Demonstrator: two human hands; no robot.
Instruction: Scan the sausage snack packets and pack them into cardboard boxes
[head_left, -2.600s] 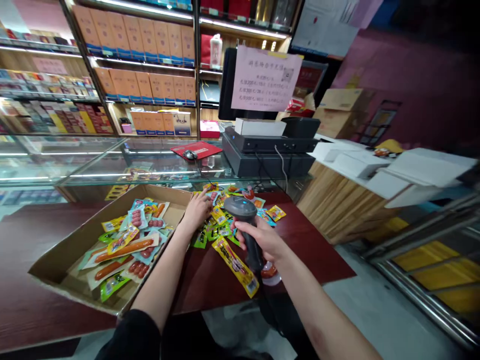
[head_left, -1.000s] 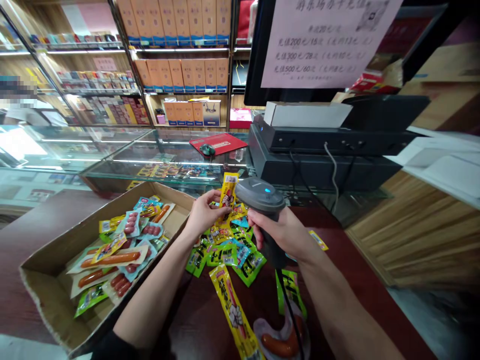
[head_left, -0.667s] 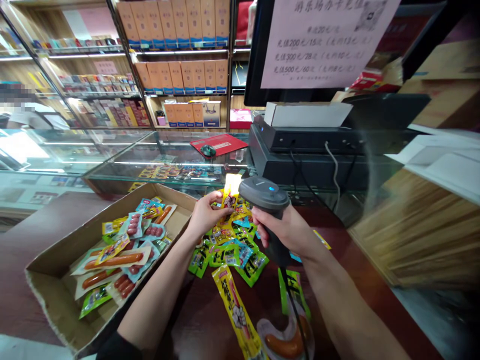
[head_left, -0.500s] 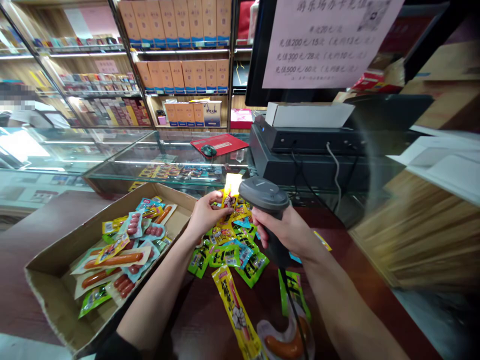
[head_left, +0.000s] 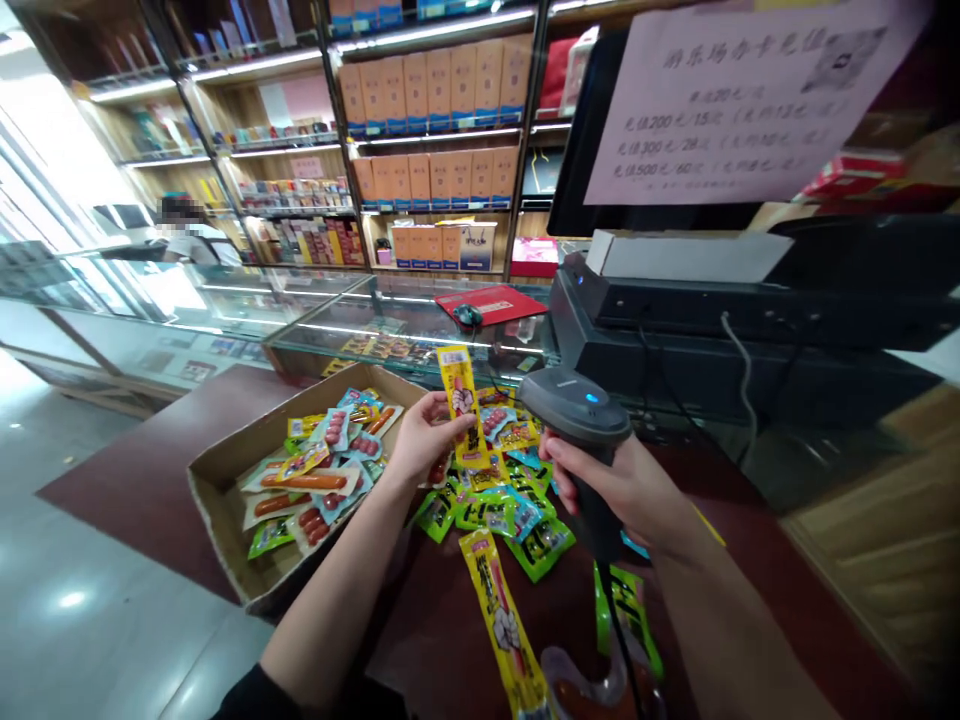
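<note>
Between the thumb and fingers of my left hand (head_left: pixel 431 432) is a yellow snack packet (head_left: pixel 461 400), held upright with its barcode at the top. My right hand (head_left: pixel 600 475) grips a dark barcode scanner (head_left: pixel 574 400) by its handle; a blue light shows on its top, and its head is just right of the packet. Below both hands lies a pile of small green, blue and yellow snack packets (head_left: pixel 517 510). A long yellow snack packet (head_left: pixel 506 630) lies nearer me, with a curved sausage pack (head_left: pixel 592 690) beside it, partly cut off by the frame edge.
Left of my left arm stands an open cardboard box (head_left: pixel 217 530) with packed sausages (head_left: pixel 307 482) inside. A glass counter (head_left: pixel 322 335) with a red mouse pad (head_left: pixel 502 303) runs behind. At right are a monitor with a paper sign (head_left: pixel 720 120) and a black till (head_left: pixel 645 340). A person (head_left: pixel 191 240) is far left.
My view has turned left, so things sit further right. The bright glare on the yellow packet's top is gone, its barcode shows, and a blue light now shows on the scanner.
</note>
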